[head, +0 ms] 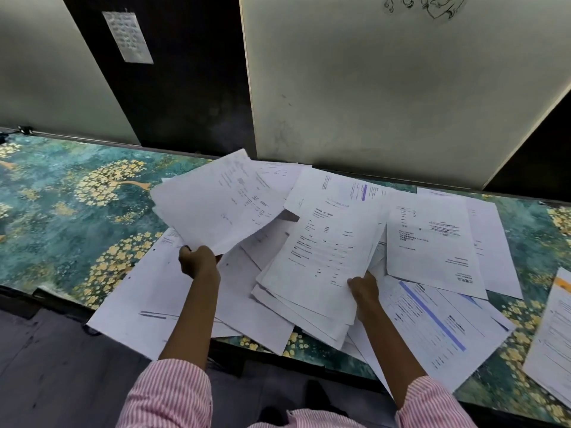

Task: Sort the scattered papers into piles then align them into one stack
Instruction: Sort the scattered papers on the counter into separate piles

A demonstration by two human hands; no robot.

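Head: papers (432, 242) past table (61, 196) edge

1. The light is soft, cool and rather dim, without glare; the white printed paper sheets (324, 242) are the brightest areas.
2. Small dark shadows lie under lifted sheets near the far edge of the teal table with a gold tree pattern (77, 196).
3. Wide-angle distortion bows the table's edges and tilts the pale grey wall panels (386, 88).
4. Print is smeared; the table's right end looks softest.
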